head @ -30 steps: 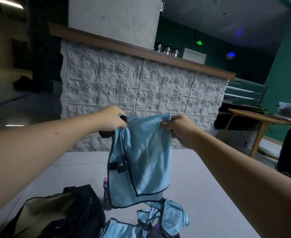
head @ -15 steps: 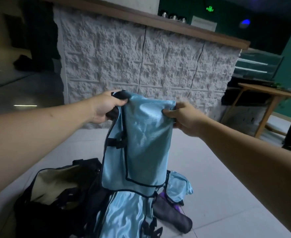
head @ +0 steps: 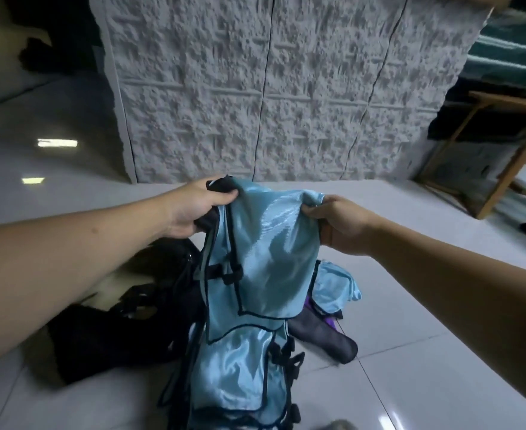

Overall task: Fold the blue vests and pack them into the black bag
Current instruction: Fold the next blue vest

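A: Hands first, please. What are they doing?

B: The left hand [head: 198,209] grips the top left corner of a blue vest [head: 265,252], fingers curled over a black strap. The right hand [head: 341,226] pinches the top right corner. The two are held apart, so the vest hangs between them at the centre of the view.

A: Where does the vest hang?

B: Above a white tiled floor [head: 426,377]. Its lower edge overlaps a second blue vest [head: 240,373] lying flat at 6 o'clock.

A: And the bag?

B: The black bag [head: 112,330] sits on the floor at 8 o'clock, partly behind the left forearm; I cannot tell whether it is unzipped.

A: Anything else nearby?

B: A crumpled blue vest [head: 336,285] at 4 o'clock, touching a dark pouch [head: 324,336]. A rough white wall panel [head: 271,88] stands at 12 o'clock and a wooden table [head: 510,144] at 2 o'clock.
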Available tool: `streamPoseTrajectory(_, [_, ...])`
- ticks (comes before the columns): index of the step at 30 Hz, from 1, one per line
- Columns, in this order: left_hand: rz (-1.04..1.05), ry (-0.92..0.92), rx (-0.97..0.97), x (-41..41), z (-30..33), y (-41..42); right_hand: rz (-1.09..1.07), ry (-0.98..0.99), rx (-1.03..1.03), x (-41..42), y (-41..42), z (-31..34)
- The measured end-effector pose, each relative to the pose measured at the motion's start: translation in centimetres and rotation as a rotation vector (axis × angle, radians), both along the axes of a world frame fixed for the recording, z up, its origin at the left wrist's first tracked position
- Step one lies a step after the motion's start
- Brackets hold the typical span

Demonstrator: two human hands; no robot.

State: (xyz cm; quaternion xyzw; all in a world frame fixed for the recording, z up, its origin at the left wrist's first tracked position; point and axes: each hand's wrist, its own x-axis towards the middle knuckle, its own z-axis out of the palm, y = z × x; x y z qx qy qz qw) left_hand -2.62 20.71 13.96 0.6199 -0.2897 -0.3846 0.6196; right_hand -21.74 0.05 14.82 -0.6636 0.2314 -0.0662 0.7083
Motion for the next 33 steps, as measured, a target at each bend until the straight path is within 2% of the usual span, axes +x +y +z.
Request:
streamPoseTrajectory(7, [-0.023, 0.112, 0.203, -0.6, -3.2, 1.4, 0.097, 0.049, 0.207, -2.0, 2.5, -4.2])
streamPoseTrajectory(10, [-0.069, 0.266, 0.336, 0.2, -5.6, 1.5, 0.054, 0.094, 0.276, -1.8, 2.6, -6.8])
streamPoseTrajectory(12, [-0.039, 0.29, 0.403, 0.6, -8.7, 1.0, -0.006, 0.149, 0.264, -1.2, 2.3, -9.8])
streamPoseTrajectory(15, [0.028, 0.145, 0.464, 0.8, -14.8, -0.1, -0.108, 0.262, 0.106, -0.3, 1.7, -15.5])
streamPoseTrajectory(19, [0.103, -0.19, 0.527, 0.3, -22.3, -2.3, -0.16, 0.383, 0.022, 0.2, 1.3, -22.0])
streamPoseTrajectory(22, [0.21, -0.343, 0.521, 0.0, -25.7, -4.3, -0.215, 0.396, -0.043, 0.9, 0.8, -25.1])
streamPoseTrajectory(26, [0.3, -0.448, 0.525, 0.3, -28.4, -6.0, -0.321, 0.399, -0.149, 2.1, -0.6, -28.3])
streamPoseTrajectory(30, [0.333, -0.511, 0.516, 0.5, -29.6, -6.4, -0.361, 0.462, -0.341, 3.0, -2.1, -30.6])
streamPoseTrajectory(32, [0.324, -0.601, 0.525, 0.5, -29.9, -6.5, -0.347, 0.529, -0.493, 3.3, -2.2, -30.9])
streamPoseTrajectory(33, [0.311, -0.707, 0.548, 0.2, -29.9, -6.4, -0.346, 0.554, -0.58, 3.4, -2.0, -30.9])
